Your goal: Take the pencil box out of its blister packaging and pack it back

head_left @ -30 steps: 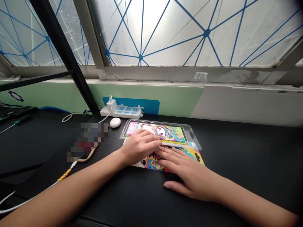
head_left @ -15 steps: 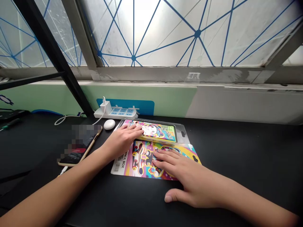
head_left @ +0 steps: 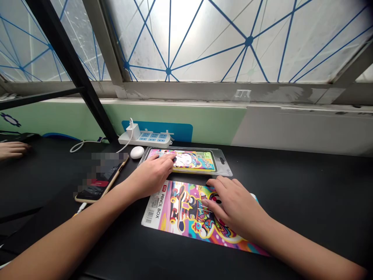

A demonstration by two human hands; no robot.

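Observation:
My left hand (head_left: 154, 173) lies over the left end of a clear plastic package (head_left: 223, 165), fingers stretched out across it. Inside that package shows a colourful pencil box (head_left: 194, 161) with a cartoon print. My right hand (head_left: 236, 202) is on a bright printed backing card (head_left: 186, 214) marked "PENCIL BOX". Its fingers curl at the card's far edge, while the thumb rests on the printed face. The card lies at a slant on the near side of the package, and my right hand and wrist cover part of its right end.
A phone (head_left: 99, 182) with a white cable lies to the left on the black table (head_left: 305, 194). A white oval case (head_left: 137, 152) sits by a power strip (head_left: 155, 138) with a charger. Another person's hand (head_left: 14, 150) rests at the far left. A black post (head_left: 87, 93) rises behind.
The backing card has slid toward me and right, opening a gap from the package, with my right hand now curled at its edge. Another person's hand has come in at the left.

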